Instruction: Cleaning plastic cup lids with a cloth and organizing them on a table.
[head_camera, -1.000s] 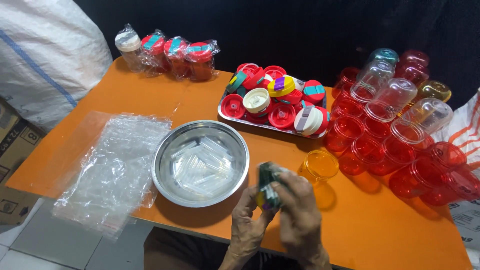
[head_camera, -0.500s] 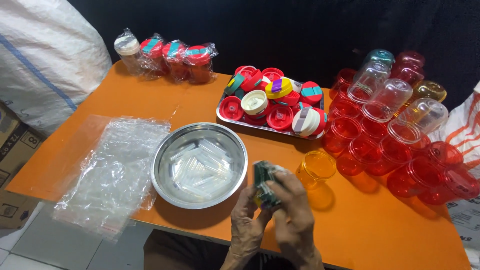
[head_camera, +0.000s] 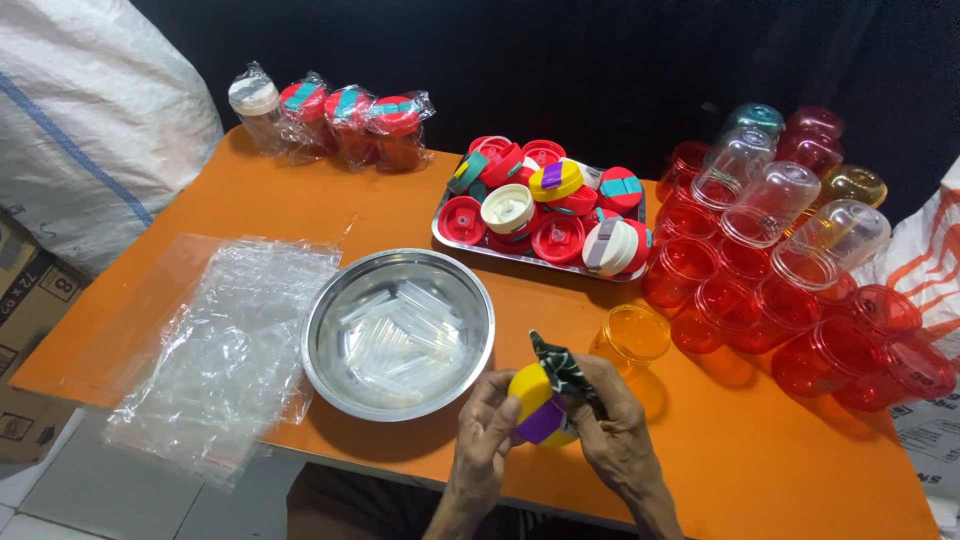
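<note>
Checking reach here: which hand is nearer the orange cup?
Right. The right hand sits just below the orange cup; the left hand is farther off, nearer the steel bowl.

An orange surface (head_camera: 800, 470) filled most of the view, evenly lit, with soft shadows under what stood on it. A black backdrop (head_camera: 560, 60) hung dark along the far side. At the far left a big white woven sack (head_camera: 90, 110) with a blue stripe leaned beside the surface. Below it, at the left edge, stood cardboard boxes (head_camera: 30, 290) on a pale tiled floor (head_camera: 60, 500).
</note>
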